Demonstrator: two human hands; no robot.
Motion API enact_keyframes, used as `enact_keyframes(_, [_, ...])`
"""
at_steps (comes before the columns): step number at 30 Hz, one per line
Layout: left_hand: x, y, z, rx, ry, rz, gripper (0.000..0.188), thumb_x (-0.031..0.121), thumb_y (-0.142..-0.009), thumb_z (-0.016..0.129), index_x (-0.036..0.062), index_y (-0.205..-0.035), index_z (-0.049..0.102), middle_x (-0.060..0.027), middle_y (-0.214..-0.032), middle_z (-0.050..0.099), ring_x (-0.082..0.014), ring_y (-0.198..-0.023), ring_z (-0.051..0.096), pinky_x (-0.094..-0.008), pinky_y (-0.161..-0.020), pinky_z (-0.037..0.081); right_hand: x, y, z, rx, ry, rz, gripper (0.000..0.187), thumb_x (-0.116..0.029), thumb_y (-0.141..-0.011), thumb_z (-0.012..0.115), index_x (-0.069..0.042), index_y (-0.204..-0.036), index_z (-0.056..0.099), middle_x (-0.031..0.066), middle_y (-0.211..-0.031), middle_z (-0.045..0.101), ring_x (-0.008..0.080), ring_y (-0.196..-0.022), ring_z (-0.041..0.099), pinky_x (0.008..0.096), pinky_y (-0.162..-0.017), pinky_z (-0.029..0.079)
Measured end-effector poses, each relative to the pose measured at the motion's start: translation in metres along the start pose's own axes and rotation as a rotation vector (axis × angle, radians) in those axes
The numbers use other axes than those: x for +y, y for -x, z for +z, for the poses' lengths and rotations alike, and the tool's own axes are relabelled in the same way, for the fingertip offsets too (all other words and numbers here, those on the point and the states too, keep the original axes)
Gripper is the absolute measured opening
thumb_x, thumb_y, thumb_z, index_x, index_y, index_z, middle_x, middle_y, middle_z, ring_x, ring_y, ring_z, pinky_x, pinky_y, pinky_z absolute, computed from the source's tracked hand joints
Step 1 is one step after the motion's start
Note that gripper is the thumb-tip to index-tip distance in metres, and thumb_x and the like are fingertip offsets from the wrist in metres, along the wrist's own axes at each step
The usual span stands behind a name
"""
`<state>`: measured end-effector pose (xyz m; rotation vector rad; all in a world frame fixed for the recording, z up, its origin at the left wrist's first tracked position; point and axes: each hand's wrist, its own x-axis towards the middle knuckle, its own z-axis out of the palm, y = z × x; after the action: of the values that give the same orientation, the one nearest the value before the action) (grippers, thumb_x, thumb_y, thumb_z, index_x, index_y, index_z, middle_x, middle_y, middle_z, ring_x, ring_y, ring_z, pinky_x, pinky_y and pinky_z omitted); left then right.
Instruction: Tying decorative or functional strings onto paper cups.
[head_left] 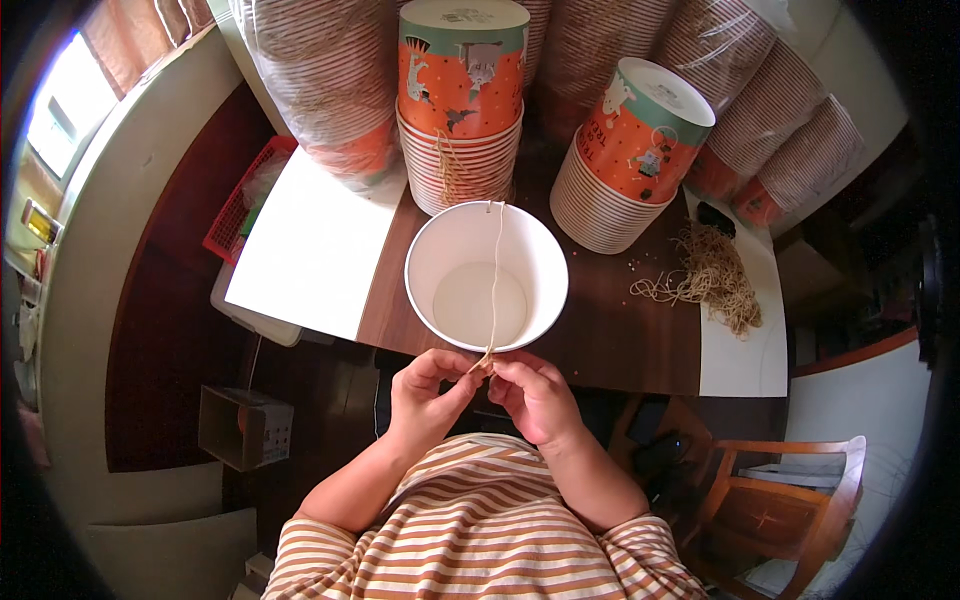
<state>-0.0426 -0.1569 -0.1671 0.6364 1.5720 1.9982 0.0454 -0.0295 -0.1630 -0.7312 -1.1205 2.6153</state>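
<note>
A round white-lined paper bucket [440, 262] stands upright at the table's front edge, its mouth toward me. Pale cord [496, 265] runs across that mouth, from a small hole at the far rim to the near rim. There its end is bunched between my fingertips. My left hand [430, 395] pinches the cord just in front of the near rim. Close beside it, my right hand [537, 395] is also closed on the cord, thumb and fingers pressed together. The exact knot or loop between the fingers is too small to make out.
Upside-down stacks of orange and green buckets [462, 85] [640, 140] stand behind. Plastic-wrapped stacks [315, 80] fill the back. A tangled cord heap [720, 275] lies at right on the table [610, 345]. A red basket [245, 195], cardboard box [245, 428] and wooden chair [775, 510] are around.
</note>
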Motion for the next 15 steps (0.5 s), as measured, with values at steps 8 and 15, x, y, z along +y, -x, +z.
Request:
enact_keyframes(8, [-0.004,0.002,-0.001,-0.031,-0.323,0.202,0.014,-0.01,-0.082,0.058,-0.0047,-0.094,0.059,-0.0092,-0.091,0.064,-0.0117,-0.08,0.061,-0.0219,-0.071,0.049,0.003,-0.002,-0.006,-0.051,-0.244,0.167,0.015,-0.009,-0.086,0.056,-0.002,-0.097,0.065,0.0047,-0.084,0.066,0.0106,-0.065,0.058,0.0242,-0.063,0.045])
enact_keyframes(15, [0.005,0.002,0.008,0.063,0.102,-0.054,0.009,-0.007,-0.082,0.059,-0.0035,-0.09,0.059,-0.0105,-0.089,0.065,-0.0133,-0.08,0.062,-0.0242,-0.072,0.051,0.003,0.003,0.007,-0.013,0.068,-0.125,0.014,-0.016,-0.088,0.059,-0.006,-0.094,0.066,-0.0005,-0.085,0.064,0.0044,-0.073,0.052,0.0184,-0.067,0.042])
